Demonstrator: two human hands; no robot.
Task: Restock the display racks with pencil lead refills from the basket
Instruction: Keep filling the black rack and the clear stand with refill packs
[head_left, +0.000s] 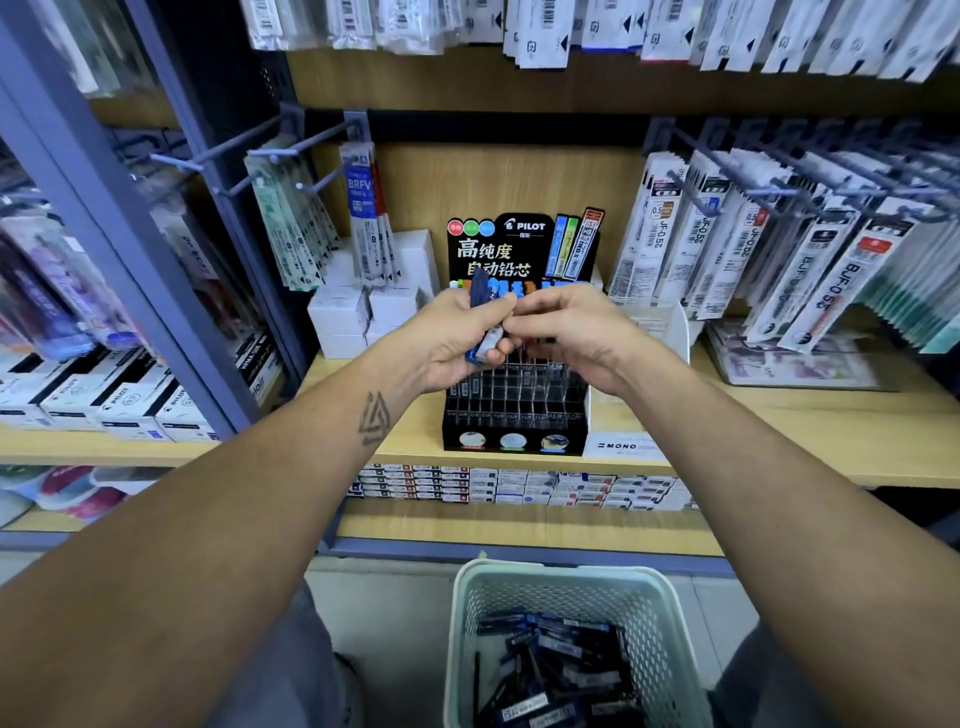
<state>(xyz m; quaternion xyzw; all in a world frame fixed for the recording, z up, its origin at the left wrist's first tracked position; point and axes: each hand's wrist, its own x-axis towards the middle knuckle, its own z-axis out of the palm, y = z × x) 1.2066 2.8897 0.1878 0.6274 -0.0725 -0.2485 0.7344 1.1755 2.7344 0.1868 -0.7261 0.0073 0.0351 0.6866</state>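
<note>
My left hand (457, 338) grips a small bunch of dark blue pencil lead refill cases (480, 299) upright above the black Pilot display rack (514, 415) on the wooden shelf. My right hand (563, 327) meets it from the right, its fingertips pinching one case of the bunch near its lower end. The rack's clear slots below my hands look mostly bare, with a few cases in the back rows. A pale green plastic basket (561, 587) at the bottom centre holds several more dark blue refill cases (550, 675).
Hanging pen refill packs on blue pegs flank the rack, left (363, 208) and right (779, 249). White boxes (363, 306) stand behind the rack to the left. A white Mono stand (623, 447) sits right of the rack. Flat boxes (519, 486) fill the shelf below.
</note>
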